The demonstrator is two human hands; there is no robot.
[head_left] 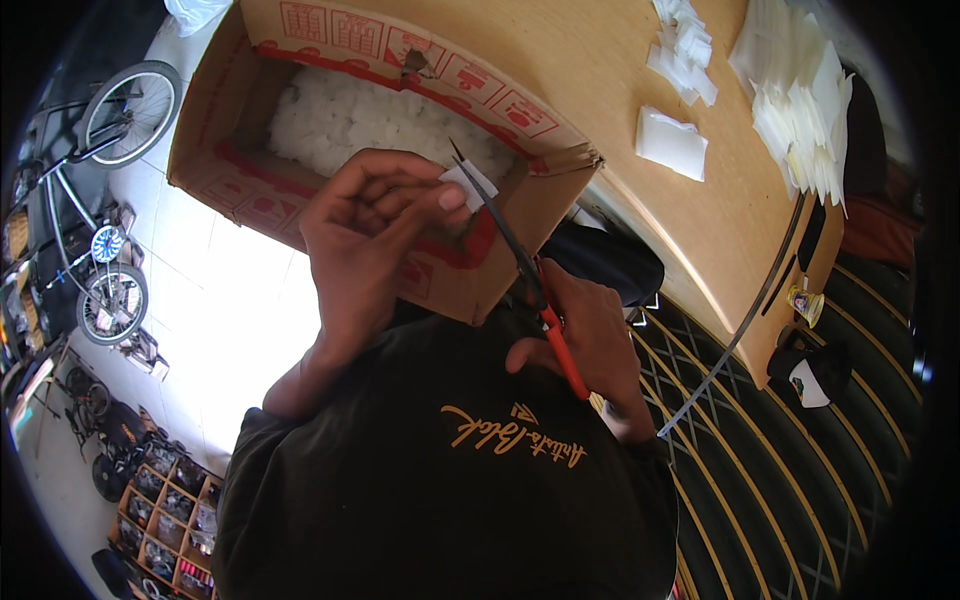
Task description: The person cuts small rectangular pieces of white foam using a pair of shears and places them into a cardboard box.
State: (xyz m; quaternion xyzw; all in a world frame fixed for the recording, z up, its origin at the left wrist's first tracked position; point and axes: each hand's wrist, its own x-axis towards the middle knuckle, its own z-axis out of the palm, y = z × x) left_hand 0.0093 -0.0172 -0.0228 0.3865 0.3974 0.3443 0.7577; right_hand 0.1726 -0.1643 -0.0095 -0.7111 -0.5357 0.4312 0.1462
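Left grip [365, 225] is clamped on a small white piece [459, 175], pinched between thumb and fingers above the open cardboard box [345, 35], while the right grip [592, 325] is closed around the scissors [560, 350]; in this head view the blades cross the piece, but whether they bite into it I cannot tell. Trimming looks like the step in hand, and the next snip would call for a steady pinch with the thumb clear of the edge. The piece looks thin, flat and paper-like; the scissors pair slim dark blades with smooth orange-red handles. Fluffy-looking white bits [335, 115] fill the box's floor. On the smooth tan counter [590, 60] lie a squarish folded stack [672, 145], a loose pile of strips [683, 60] and a large ragged-edged sheaf [795, 100].
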